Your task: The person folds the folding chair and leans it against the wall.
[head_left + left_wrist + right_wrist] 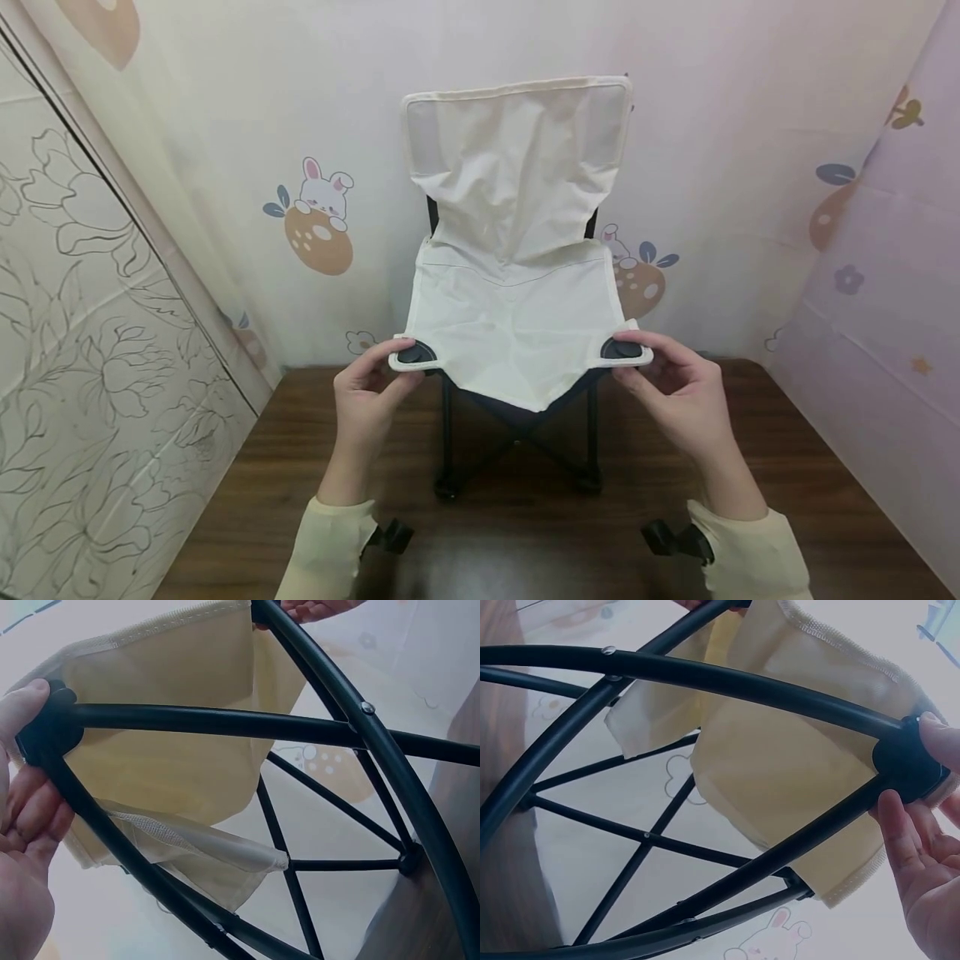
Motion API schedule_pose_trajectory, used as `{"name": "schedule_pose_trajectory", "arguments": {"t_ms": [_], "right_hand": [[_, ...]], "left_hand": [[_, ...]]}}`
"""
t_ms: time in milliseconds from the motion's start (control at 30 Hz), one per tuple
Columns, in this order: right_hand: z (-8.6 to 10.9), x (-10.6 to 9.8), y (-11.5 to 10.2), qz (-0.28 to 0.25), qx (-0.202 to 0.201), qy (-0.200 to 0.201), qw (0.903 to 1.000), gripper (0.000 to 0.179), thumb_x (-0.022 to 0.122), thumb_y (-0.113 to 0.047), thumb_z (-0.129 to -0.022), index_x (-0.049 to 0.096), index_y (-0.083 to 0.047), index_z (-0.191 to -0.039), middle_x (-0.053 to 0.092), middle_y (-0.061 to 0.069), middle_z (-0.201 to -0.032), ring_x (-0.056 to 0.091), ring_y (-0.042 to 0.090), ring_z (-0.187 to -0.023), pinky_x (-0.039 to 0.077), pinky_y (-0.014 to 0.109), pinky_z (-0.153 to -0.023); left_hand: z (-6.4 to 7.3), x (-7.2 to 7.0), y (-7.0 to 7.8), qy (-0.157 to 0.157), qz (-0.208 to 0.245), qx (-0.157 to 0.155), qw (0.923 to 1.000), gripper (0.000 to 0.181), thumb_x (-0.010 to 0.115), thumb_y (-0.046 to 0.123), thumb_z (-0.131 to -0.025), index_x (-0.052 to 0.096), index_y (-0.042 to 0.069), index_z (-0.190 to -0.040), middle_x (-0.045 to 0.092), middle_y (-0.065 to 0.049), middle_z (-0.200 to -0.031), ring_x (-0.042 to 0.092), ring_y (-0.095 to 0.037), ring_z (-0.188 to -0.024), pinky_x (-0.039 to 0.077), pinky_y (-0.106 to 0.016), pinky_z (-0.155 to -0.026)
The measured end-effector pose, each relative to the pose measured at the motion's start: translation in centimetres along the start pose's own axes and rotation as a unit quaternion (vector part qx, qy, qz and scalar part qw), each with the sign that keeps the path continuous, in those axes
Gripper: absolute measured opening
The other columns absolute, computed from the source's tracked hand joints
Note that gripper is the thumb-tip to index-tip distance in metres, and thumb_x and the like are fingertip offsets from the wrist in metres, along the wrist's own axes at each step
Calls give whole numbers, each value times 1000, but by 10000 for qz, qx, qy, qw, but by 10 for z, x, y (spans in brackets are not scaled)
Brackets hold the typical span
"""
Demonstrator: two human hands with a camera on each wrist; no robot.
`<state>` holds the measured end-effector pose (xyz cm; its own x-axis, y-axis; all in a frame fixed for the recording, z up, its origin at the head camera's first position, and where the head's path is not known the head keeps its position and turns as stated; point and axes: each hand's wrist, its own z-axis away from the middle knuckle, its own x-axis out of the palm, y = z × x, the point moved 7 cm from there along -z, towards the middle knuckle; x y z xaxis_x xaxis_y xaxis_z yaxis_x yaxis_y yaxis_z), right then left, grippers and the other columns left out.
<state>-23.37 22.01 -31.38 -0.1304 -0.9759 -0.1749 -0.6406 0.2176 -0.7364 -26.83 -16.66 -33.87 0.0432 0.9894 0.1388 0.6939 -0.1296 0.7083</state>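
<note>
A folding chair (517, 308) with a cream fabric seat and back stands unfolded, facing me. My left hand (369, 390) pinches its front left seat corner, thumb and fingers around the black corner piece (417, 352). At the front right corner, my right hand (678, 390) pinches the matching black piece (621, 349) the same way. From below, the left wrist view shows dark tubes (217, 721) meeting in the joint by my left thumb. In the right wrist view, my right fingers touch the black joint (909, 759) under the fabric.
The chair's dark crossed legs (517, 442) stand on a brown wood-grain table (315, 467). Close behind hangs a pale curtain (225, 125) printed with rabbits and fruit. A flower-patterned panel (97, 333) bounds the left side, and a pinkish curtain (885, 333) the right.
</note>
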Motion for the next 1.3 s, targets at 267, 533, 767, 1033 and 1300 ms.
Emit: {"name": "schedule_pose_trajectory", "arguments": {"t_ms": [267, 533, 767, 1033, 1300], "right_hand": [[-1, 1, -3, -88, -77, 0, 9999, 45, 76, 19, -91, 70, 8, -135, 78, -1, -122, 73, 11, -102, 58, 21, -96], [-2, 2, -4, -144, -86, -4, 9999, 45, 76, 19, -91, 70, 8, -135, 78, 0, -122, 73, 12, -101, 59, 21, -94], [-4, 3, -6, -110, -108, 13, 9999, 45, 78, 18, -91, 71, 7, -134, 78, 0, -120, 73, 12, -100, 59, 21, -92], [-3, 4, -6, -257, -201, 53, 9995, 45, 78, 19, -90, 71, 8, -133, 78, 2, -120, 73, 12, -99, 59, 21, -92], [-3, 4, -7, -227, -245, 65, 9994, 44, 77, 18, -91, 71, 8, -133, 78, 2, -121, 73, 13, -101, 58, 21, -95]], "left_hand": [[-1, 3, 2, 1, 64, 63, 10000, 36, 78, -16, -89, 75, -7, -124, 78, -13, -122, 74, -20, -108, 63, -30, -90], [-2, 7, 5, -28, 60, 105, 9999, 35, 77, -15, -91, 74, -6, -125, 78, -12, -121, 73, -19, -105, 62, -29, -89], [-2, 8, 5, -18, 89, 169, 9998, 36, 77, -15, -90, 75, -6, -124, 78, -12, -119, 72, -19, -102, 62, -28, -87], [-3, 10, 7, 6, 49, 195, 9998, 34, 78, -14, -91, 75, -6, -124, 79, -12, -120, 71, -20, -102, 62, -29, -88], [-3, 11, 9, 39, 73, 170, 9998, 34, 78, -15, -90, 75, -8, -123, 79, -13, -119, 72, -21, -103, 63, -28, -88]]}}
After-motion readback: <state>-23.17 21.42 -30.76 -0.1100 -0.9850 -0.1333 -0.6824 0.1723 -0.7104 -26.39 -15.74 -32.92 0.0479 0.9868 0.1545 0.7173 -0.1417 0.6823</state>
